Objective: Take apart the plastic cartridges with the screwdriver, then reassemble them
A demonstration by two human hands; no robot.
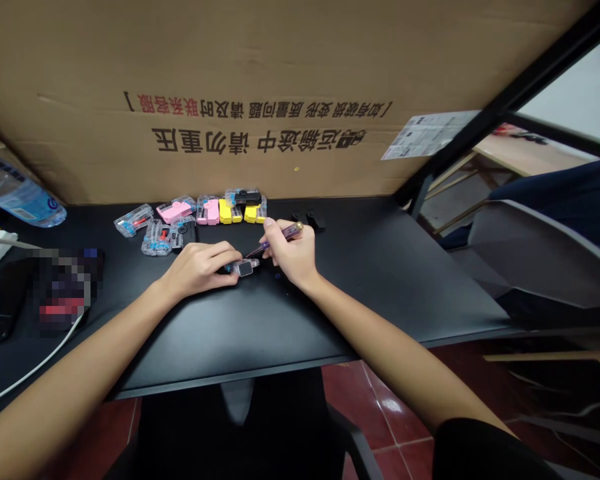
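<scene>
Along the black surface, a big cardboard carton stands behind everything, and pink and yellow plastic-cased pieces lie in a loose cluster near it. The left hand is curled, pinching a small clear plastic casing against the surface. The casing looks light, slick and probably brittle, so its edges seem the safest hold. The right hand grasps a slim purple-handled screwdriver, its shaft angled down toward the casing.

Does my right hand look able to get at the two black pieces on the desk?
Probably yes: your right hand sits close to the black pieces, nothing between, though it holds a purple screwdriver.
</scene>
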